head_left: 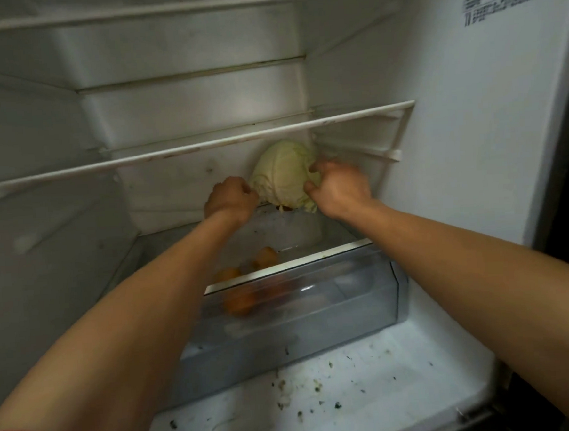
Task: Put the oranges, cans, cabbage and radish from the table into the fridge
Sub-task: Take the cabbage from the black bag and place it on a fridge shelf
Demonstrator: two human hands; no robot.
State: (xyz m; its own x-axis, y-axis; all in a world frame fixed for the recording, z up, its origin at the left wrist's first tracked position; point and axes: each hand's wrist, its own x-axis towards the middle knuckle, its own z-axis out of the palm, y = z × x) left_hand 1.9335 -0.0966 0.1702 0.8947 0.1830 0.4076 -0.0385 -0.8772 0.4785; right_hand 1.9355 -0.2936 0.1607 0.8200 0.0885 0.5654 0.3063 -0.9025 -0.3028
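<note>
Cabbage (282,175): pale green head, found deep in the fridge at the back right corner. It sits low under the front rail of the wire-edged shelf (189,151) and over the glass cover (289,265) of the drawer. Whether its underside already bears on that cover cannot be told; a small reddish spot shows just beneath it.

- Orientation: nearly round, a little taller than wide, so the long axis is judged close to upright with a slight lean. Ribs are seen to converge low on the near face, so the stalk end is taken to point down and toward the camera, with the crown up and toward the back wall.
- Grip: the head is clasped from both flanks. The left hand (230,198) is curled against the left side. The right hand (338,187) is hooked onto the right side, thumb and fingers pressed into the outer leaves.
- Two hands are probably needed because the head is bulky and headroom under the shelf is tight.
- The corner placement probably keeps the head from rolling and leaves cover space free for the cans and radish.

Oranges (238,301) are lodged in the clear drawer (348,298) below. Crumbs are scattered over the fridge floor (404,391).
</note>
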